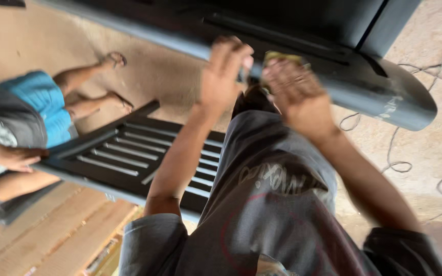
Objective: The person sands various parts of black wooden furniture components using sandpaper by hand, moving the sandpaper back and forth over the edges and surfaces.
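Head view: the left hand (223, 71) grips the edge of the long dark grey painted metal panel (374, 87); the right hand (295, 92) presses a yellow pad (282, 57) on it. Judging by the tilt, the panel could slip; beyond, loose white cables (400, 166) might snag feet

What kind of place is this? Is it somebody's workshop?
Probably a small workshop or work yard. A big dark painted panel slants over a bare concrete floor, a dark slatted frame lies flat nearby, and loose cables trail across the ground.
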